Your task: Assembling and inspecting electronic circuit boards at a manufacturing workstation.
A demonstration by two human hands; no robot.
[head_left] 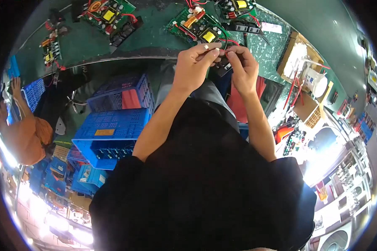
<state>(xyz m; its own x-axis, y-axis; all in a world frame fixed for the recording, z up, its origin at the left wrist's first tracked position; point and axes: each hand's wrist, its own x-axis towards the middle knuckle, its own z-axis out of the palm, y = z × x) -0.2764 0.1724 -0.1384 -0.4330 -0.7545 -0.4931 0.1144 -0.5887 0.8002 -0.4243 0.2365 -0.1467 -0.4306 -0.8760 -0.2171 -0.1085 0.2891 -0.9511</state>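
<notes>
While our black sleeves fill the lower part of the view, we see stacked blue plastic crates [113, 125] below the bench edge on our left, with a person in an orange top [29, 138] further left. Our left hand [194, 67] and right hand [243, 69] meet just over the edge of the green workbench [155, 37], fingertips pinched together on a thin red wire [223, 52] held between them; its ends are too small to make out. Just beyond the hands lies a green circuit board [194, 26] with a yellow transformer and red leads. Farther off lie another board [107, 14] at left and a cardboard box [299, 58] at right.
</notes>
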